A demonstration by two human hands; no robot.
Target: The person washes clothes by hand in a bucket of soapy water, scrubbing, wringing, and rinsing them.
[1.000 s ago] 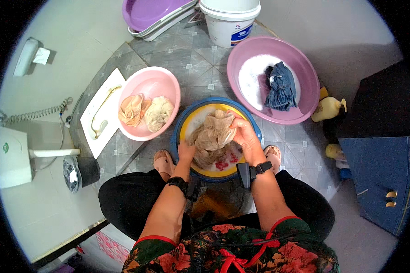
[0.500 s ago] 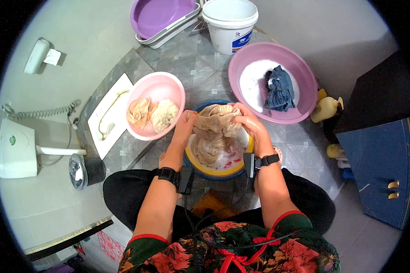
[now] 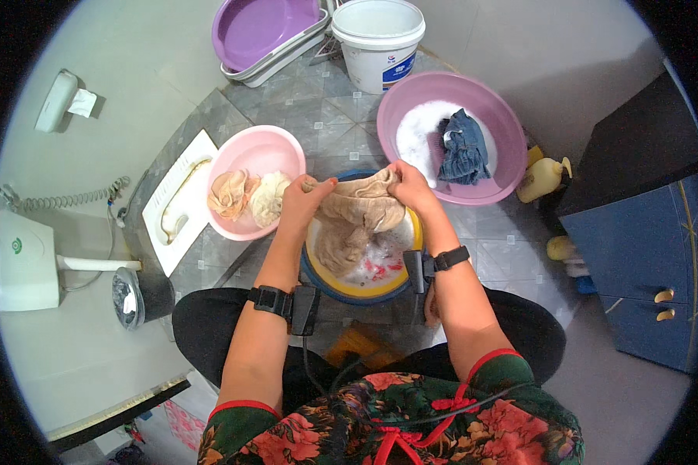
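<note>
A wet beige garment (image 3: 362, 211) with a gathered, waistband-like edge is stretched between my two hands. Its lower part hangs bunched into a yellow-rimmed basin (image 3: 358, 292) with a blue outer edge, where suds and small red pieces show. My left hand (image 3: 301, 203) grips the garment's left end, thumb on top. At the opposite end, my right hand (image 3: 411, 188) is closed on the edge. To the left, a light pink basin (image 3: 279, 137) contains a peach cloth (image 3: 231, 194) and a cream cloth (image 3: 268, 199). On the right, a denim garment (image 3: 464, 149) lies among foam in a mauve basin (image 3: 506, 124).
A white bucket (image 3: 378, 27) and a stacked purple basin (image 3: 260, 35) stand at the back. Left are a white squat toilet (image 3: 159, 225) and a black bin (image 3: 154, 294). A yellowish pump bottle (image 3: 541, 180) and a blue cabinet (image 3: 636, 256) are at right.
My hands have raised the garment's top edge slightly away from me and pulled it wider and straighter. More of the suds and red pieces show below it. The view has shifted slightly.
</note>
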